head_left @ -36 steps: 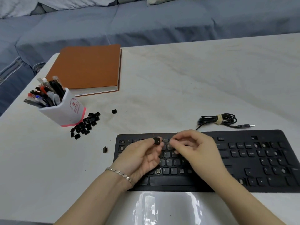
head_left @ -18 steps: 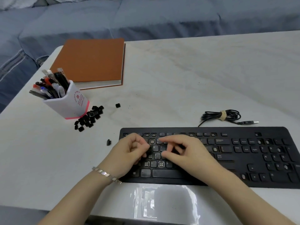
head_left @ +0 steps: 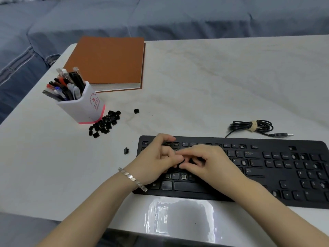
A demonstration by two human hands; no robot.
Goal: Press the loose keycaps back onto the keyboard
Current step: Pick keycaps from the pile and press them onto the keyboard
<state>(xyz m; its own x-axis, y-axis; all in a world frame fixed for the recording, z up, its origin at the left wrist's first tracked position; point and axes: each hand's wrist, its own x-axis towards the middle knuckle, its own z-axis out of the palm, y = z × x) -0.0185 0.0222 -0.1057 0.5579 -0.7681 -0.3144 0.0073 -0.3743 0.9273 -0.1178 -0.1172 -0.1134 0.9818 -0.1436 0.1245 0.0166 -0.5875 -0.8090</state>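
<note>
A black keyboard [head_left: 267,166] lies along the table's near edge, with several key sockets bare, one of them at the lower left [head_left: 183,176]. My left hand [head_left: 156,163] and my right hand [head_left: 206,163] meet over its left letter block. Their fingertips pinch a small black keycap [head_left: 178,165] low against the keys; most of it is hidden by the fingers. A pile of loose black keycaps [head_left: 105,123] lies left of the keyboard. Single keycaps lie apart at the pile's right [head_left: 136,111] and by the keyboard's left end [head_left: 126,150].
A white pen cup [head_left: 83,106] full of pens stands just behind the pile. An orange-covered book [head_left: 108,63] lies at the back left. The keyboard's coiled cable and USB plug [head_left: 252,126] lie behind the keyboard. A blue sofa runs beyond the table's far edge.
Both hands have dropped from above the keyboard down onto its left keys, bringing the keycap with them. The camera has tilted a little; nothing else on the table moved.
</note>
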